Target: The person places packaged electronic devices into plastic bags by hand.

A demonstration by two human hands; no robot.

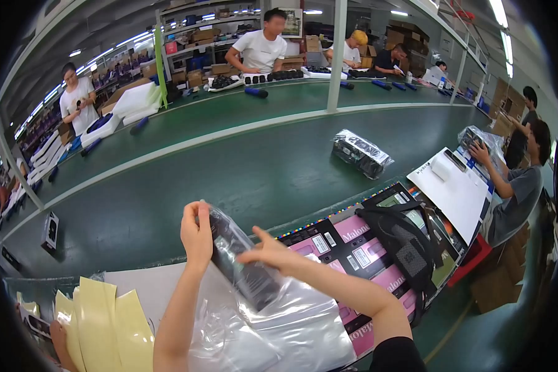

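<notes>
A black box in a clear plastic bag (249, 276) is tilted in front of me, over the near edge of the work surface. My left hand (197, 234) grips its upper left end. Across its right side reaches my right hand (271, 253), with thumb and a finger stretched out against the plastic. Below the box lies a stack of clear plastic bags (304, 325). Glossy pale yellow sheets (99, 322) rest to the left, and another person's hand (59, 338) shows beside them.
Beyond runs a green conveyor belt (229, 167) carrying a wrapped black box (361, 154) and a small box (51, 232). Pink and black printed cartons (353, 248), a black bag (406, 248) and a clipboard (449, 186) lie right. Metal posts (338, 56) stand across. A co-worker (514, 180) handles packaging.
</notes>
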